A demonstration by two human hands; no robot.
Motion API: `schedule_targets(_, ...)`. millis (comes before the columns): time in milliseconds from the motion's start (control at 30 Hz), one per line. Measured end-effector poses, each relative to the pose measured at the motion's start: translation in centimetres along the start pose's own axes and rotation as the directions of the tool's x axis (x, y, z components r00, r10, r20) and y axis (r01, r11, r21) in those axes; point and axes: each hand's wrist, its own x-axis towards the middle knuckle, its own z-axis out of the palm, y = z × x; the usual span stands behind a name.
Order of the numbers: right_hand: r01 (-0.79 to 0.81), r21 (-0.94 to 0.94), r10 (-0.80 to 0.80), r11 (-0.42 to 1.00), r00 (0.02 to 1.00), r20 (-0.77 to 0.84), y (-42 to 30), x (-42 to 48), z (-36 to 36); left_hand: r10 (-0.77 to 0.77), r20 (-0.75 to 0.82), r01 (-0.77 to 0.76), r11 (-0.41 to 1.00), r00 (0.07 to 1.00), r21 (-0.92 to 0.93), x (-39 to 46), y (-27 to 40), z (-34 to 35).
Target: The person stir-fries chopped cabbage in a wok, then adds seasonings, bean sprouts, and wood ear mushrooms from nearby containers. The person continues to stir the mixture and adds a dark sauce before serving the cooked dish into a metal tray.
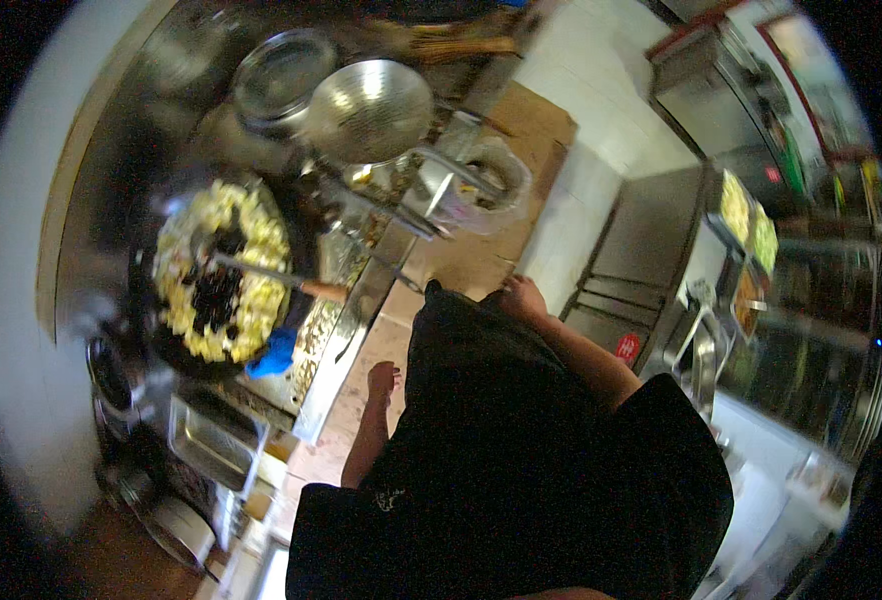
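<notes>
My left hand (pixel 385 381) hangs beside my black clothing, near the metal stove edge (pixel 358 307), with its fingers loosely bent and nothing seen in it. At the edge of the black cloth (pixel 463 330) on my front is my right hand (pixel 523 300); blur hides whether it grips the cloth. To the left, a wok (pixel 178 360) holds pale yellow chopped food (pixel 265 240) ringed around a dark patch (pixel 216 296). A ladle (pixel 261 270) with a wooden handle rests in it. Against the wok's near rim lies a blue cloth (pixel 272 352).
A large perforated strainer (pixel 370 112) and a round metal vessel (pixel 283 75) stand beyond the wok. A plastic-lined bin (pixel 490 184) sits by the stove. Rectangular metal pans (pixel 216 442) lie at lower left. On the right, a steel counter (pixel 636 240) bears food trays (pixel 737 206).
</notes>
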Motion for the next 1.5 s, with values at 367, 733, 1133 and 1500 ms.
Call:
schedule_targets(367,-0.7,0.6,0.888,0.386,0.458,-0.038,15.0,-27.0,8.4,0.058,0.624,-0.243,0.946,0.779,0.216,4.7,0.8,4.0)
schedule_targets(733,0.717,0.556,0.847,-0.42,0.09,0.523,11.9,-46.7,22.5,-0.161,0.856,-0.789,-0.498,0.491,0.358,6.8,2.6,12.2)
schedule_targets(1133,0.772,0.633,0.915,-0.06,-0.211,0.344,22.6,-57.0,17.0,-0.079,0.572,-0.491,0.426,0.816,0.76,-7.0,-5.6,26.3)
schedule_targets(1500,0.807,0.587,0.954,-0.068,-0.119,0.275,22.2,-57.3,16.8,-0.155,0.783,-0.784,0.07,0.603,0.617,-17.0,-12.9,38.8)
